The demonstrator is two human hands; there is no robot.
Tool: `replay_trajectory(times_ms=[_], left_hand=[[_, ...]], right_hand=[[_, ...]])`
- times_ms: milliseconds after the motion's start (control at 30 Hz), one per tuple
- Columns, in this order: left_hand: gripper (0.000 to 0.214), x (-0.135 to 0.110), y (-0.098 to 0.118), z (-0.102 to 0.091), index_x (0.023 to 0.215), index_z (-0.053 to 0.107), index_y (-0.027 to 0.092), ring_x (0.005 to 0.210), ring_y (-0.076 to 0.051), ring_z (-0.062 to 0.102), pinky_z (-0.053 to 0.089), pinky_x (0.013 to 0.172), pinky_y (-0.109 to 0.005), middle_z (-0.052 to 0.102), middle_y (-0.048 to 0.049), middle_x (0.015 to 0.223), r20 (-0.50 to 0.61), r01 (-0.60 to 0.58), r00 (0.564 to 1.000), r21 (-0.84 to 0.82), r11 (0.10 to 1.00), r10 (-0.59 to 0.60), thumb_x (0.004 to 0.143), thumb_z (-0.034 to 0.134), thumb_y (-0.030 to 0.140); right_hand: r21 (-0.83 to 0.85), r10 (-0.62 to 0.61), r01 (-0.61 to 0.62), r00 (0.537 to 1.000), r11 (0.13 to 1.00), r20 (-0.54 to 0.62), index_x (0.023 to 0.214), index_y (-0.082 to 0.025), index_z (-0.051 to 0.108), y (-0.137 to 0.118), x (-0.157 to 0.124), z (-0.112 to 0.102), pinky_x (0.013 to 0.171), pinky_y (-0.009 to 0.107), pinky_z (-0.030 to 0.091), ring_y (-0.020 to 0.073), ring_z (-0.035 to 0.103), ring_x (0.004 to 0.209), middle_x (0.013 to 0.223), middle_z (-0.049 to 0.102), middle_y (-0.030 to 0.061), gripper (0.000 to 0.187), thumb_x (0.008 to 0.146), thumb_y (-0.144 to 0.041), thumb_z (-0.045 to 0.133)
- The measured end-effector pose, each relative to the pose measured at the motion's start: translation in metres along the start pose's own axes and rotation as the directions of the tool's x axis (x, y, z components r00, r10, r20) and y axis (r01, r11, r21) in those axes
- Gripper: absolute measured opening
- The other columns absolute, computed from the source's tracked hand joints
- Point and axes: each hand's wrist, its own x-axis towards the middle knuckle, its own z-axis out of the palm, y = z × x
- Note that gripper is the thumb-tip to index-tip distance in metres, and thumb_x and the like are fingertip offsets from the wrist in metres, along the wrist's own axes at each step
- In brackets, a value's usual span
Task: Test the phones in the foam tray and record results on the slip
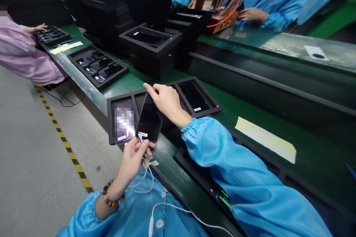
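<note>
My right hand [168, 102] grips the upper end of a dark smartphone [150, 118], which is tilted above a black foam tray [144, 98]. At the phone's lower edge, near a small white label, my left hand [135, 155] is closed on a white cable [152, 181]. Whether the plug sits in the phone's port I cannot tell. Left of it in the tray lies a phone with a lit screen [124, 122], a white connector at its bottom edge. Another dark phone [194, 96] rests in the tray's right compartment.
A foam tray with several phones [97, 66] lies farther along the green bench [167, 152]. Stacked black trays [151, 50] rise behind. Yellowish paper [267, 140] lies at right. Under my right sleeve is another tray [194, 166]. Co-workers in pink [25, 55] and blue [289, 9] sit nearby.
</note>
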Motion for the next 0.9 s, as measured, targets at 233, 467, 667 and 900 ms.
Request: replay_trajectory(times_ms=[233, 467, 667, 900], left_hand=[[0.083, 0.001, -0.010, -0.003, 0.095, 0.076, 0.009, 0.071, -0.020, 0.071, 0.060, 0.074, -0.032, 0.077, -0.0149, 0.083, 0.285, 0.092, 0.947, 0.199, 0.976, -0.148, 0.086, 0.066, 0.091], [0.073, -0.020, 0.010, -0.017, 0.128, 0.075, 0.009, 0.086, -0.021, 0.072, 0.060, 0.083, -0.034, 0.076, -0.0135, 0.098, 0.151, -0.157, 0.981, 0.254, 0.954, 0.121, 0.105, 0.055, 0.076], [0.077, -0.020, 0.018, -0.007, 0.133, 0.062, 0.013, 0.055, -0.008, 0.029, 0.024, 0.049, -0.020, 0.036, 0.0064, 0.070, 0.125, 0.020, 0.992, -0.006, 1.000, -0.019, 0.095, 0.067, 0.080], [0.065, -0.003, 0.018, 0.016, 0.111, 0.059, 0.016, 0.053, -0.010, 0.045, 0.043, 0.052, -0.024, 0.055, 0.0026, 0.070, 0.441, 0.123, 0.890, 0.020, 0.992, -0.119, 0.099, 0.061, 0.080]], right_hand=[[-0.103, -0.066, 0.090, 0.974, 0.991, 0.218, 0.092, -0.023, 0.080, 0.018, 0.015, 0.013, 0.069, 0.032, 0.028, 0.0245, 0.070, 0.093, 0.096, 0.078, 0.0082, 0.062, 0.109, -0.073, 0.047], [-0.105, -0.194, 0.249, 0.906, 0.963, 0.376, 0.086, -0.022, 0.079, 0.020, 0.050, 0.042, 0.067, 0.032, 0.035, 0.0213, 0.067, 0.083, 0.090, 0.076, 0.0070, 0.057, 0.106, -0.071, 0.057], [-0.170, -0.289, 0.338, 0.922, 0.926, 0.256, 0.117, -0.019, 0.076, 0.025, 0.063, 0.049, 0.098, 0.034, 0.044, 0.0258, 0.062, 0.121, 0.130, 0.070, 0.0130, 0.034, 0.111, -0.049, 0.062], [-0.277, -0.285, 0.341, 0.932, 0.898, 0.223, 0.124, -0.015, 0.075, 0.092, 0.065, 0.024, 0.104, 0.036, 0.044, 0.0273, 0.061, 0.122, 0.130, 0.070, 0.0142, 0.040, 0.117, -0.042, 0.046]])
